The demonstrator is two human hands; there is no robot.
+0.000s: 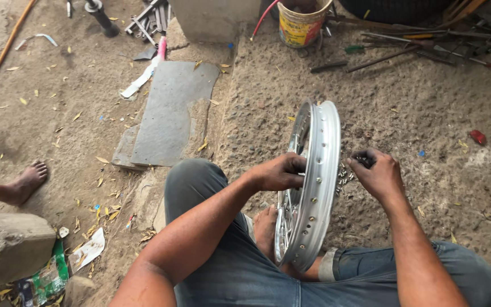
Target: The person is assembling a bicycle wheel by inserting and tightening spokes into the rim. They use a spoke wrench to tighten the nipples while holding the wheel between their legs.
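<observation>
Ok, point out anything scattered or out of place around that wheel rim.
Small metal spoke nipples lie loose on the dirt beside the silver rim, by the right hand. Hand tools are strewn on the ground beyond.

Roadside repair w/shop: dirt floor (pixel 404 119), scattered hand tools (pixel 427 48), wheel rim (pixel 313 182).

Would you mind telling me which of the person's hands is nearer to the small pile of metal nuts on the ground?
The right hand: it hovers just right of the nuts. The left hand grips the wheel rim on the far side.
</observation>
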